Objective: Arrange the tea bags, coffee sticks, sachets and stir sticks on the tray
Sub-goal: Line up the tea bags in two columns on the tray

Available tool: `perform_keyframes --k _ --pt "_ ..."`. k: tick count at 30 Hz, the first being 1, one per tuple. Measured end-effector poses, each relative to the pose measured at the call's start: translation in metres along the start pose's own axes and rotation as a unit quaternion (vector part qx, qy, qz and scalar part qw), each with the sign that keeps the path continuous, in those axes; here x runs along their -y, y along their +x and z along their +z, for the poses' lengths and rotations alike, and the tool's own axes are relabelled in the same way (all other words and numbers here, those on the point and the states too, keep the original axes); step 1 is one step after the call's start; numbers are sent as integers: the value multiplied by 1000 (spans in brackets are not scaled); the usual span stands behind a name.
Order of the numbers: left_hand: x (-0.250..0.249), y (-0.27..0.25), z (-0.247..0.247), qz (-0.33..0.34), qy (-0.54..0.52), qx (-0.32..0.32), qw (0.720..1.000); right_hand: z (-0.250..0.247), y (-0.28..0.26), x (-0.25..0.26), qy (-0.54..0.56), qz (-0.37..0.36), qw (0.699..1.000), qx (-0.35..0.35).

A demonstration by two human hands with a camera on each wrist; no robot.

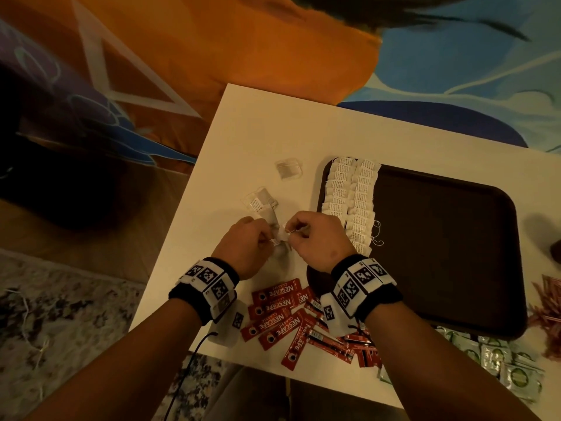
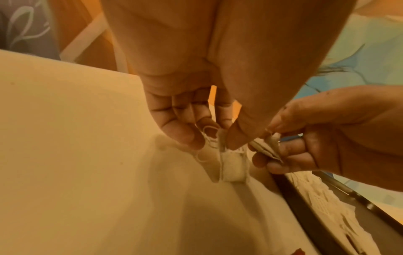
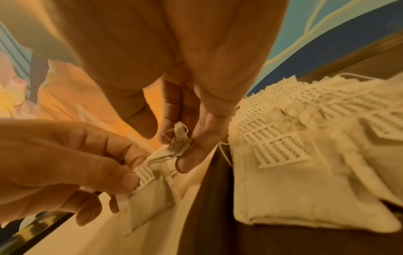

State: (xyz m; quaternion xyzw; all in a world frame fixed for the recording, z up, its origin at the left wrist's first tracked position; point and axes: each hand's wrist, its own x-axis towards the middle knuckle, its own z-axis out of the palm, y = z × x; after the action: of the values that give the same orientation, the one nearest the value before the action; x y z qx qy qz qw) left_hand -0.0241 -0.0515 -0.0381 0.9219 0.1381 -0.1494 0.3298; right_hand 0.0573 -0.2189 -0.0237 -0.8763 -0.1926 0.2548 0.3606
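The tea bag (image 3: 150,195) is hanging between both hands just above the white table (image 1: 249,141), beside the left edge of the dark tray (image 1: 455,238). The left hand (image 1: 243,241) is pinching its printed paper tag (image 3: 145,174) against the bag, while the right hand (image 1: 315,235) is pinching a tangled knot of string (image 3: 179,138) between thumb and fingertips. Judging by this, the person is sorting out the string so the bag can join the two overlapped rows of tea bags (image 1: 352,205) already lying along the tray's left end. Doing this well probably means loosening the knot gently, since the thin paper and string look easy to tear, then folding the tag flat on top, as in the rows. The bag is best laid at the near end of a row, overlapping its neighbour. More loose tea bags (image 1: 261,202) are waiting on the table, and the red coffee sticks (image 1: 282,314) are lying in a heap near the wrists.
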Motion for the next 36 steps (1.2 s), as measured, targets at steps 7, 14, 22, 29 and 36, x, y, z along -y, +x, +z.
perform_keyframes --k 7,14,22,29,36 --pt "-8 -9 -19 37 9 9 999 -19 -12 -5 44 18 998 -52" --pt "-32 -12 -29 75 -12 17 997 -53 -41 -16 63 31 996 -55" --pt "-75 -17 4 150 -25 111 982 -90 -96 -55 -12 91 996 -10" --pt "-83 -11 45 126 13 129 983 -68 -103 -79 -16 133 991 12" --pt "-81 -3 51 103 13 57 993 -61 -90 -81 -51 103 993 -39"
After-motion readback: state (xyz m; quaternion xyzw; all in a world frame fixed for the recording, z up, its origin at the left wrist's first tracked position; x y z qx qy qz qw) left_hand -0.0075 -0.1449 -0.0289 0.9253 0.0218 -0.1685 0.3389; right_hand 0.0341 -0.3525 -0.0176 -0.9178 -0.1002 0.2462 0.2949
